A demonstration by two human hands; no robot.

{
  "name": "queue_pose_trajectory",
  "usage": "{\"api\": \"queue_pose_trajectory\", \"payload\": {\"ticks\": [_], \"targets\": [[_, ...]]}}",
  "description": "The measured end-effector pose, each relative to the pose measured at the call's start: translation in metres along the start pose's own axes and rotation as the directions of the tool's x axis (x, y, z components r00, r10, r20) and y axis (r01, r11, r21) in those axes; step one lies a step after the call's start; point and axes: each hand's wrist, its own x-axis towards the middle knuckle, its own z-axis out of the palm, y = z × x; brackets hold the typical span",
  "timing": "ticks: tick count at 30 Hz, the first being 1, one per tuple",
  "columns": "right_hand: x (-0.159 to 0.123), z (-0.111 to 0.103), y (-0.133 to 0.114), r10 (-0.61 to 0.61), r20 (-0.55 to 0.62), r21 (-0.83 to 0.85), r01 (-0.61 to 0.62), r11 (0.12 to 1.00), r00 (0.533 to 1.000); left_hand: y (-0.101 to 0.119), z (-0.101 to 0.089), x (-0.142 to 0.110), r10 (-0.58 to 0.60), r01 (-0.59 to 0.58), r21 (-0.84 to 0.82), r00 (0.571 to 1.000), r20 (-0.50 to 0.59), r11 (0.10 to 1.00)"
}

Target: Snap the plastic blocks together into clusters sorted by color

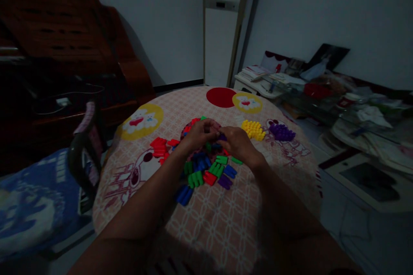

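Over the middle of the round table, my left hand [202,133] and my right hand [238,142] meet at the fingertips. A small purple plastic building piece [222,137] shows in the fingers of my right hand. My left fingers curl in close beside it; what they pinch is hidden. Below the hands lie loose blue pieces [200,162], green pieces [195,179], a red piece [209,178] and a purple ridged piece [225,181]. More red pieces [158,147] lie to the left. Behind my left hand, a pinkish container [183,131] with colored pieces is partly covered.
Right of my hands sit a yellow cluster [253,129] and a purple cluster [282,132] of pieces. A patterned cloth [213,219] covers the table. A chair [87,150] stands at left, a wooden bench [129,68] behind it, and a cluttered glass-topped stand [325,114] at right.
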Motion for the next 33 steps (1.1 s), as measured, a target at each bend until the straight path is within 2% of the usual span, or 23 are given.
{"api": "queue_pose_trajectory", "payload": {"ticks": [6,8,10,12,14,17,20,23,28,33], "targets": [[0.002,-0.010,0.009,0.022,-0.052,0.142,-0.014,0.990,0.998,-0.001,0.001,-0.001,0.008,-0.007,-0.051,0.999,0.034,0.999],[0.003,-0.017,0.021,0.084,-0.076,0.195,-0.068,0.978,0.994,0.000,0.000,-0.001,0.013,-0.012,-0.043,1.000,0.026,0.999],[0.002,-0.028,0.040,0.197,-0.122,0.236,-0.164,0.958,0.973,0.002,-0.003,-0.001,0.024,-0.024,-0.027,1.000,0.007,0.999],[-0.003,-0.044,0.065,0.336,-0.193,0.244,-0.286,0.927,0.922,0.002,-0.006,-0.001,0.037,-0.037,-0.005,0.999,-0.015,0.999],[-0.013,-0.060,0.093,0.455,-0.298,0.179,-0.419,0.890,0.839,0.002,-0.008,0.000,0.039,-0.039,0.003,0.999,-0.019,0.999],[-0.031,-0.077,0.132,0.578,-0.390,0.053,-0.609,0.792,0.717,0.000,-0.009,0.001,0.035,-0.035,-0.001,0.999,-0.008,0.999],[-0.044,-0.078,0.156,0.614,-0.431,-0.045,-0.696,0.717,0.661,-0.002,-0.008,0.002,0.034,-0.034,0.022,0.999,-0.003,0.999],[-0.046,-0.066,0.164,0.643,-0.413,-0.109,-0.735,0.669,0.645,-0.004,-0.007,0.002,0.034,-0.034,0.047,0.999,0.003,0.998],[-0.043,-0.045,0.162,0.674,-0.369,-0.233,-0.765,0.600,0.640,-0.003,-0.008,0.001,0.036,-0.036,0.034,0.999,0.011,0.999],[-0.045,-0.038,0.162,0.669,-0.342,-0.327,-0.751,0.574,0.660,0.002,-0.008,-0.001,0.019,-0.019,0.021,1.000,0.004,1.000]]}}
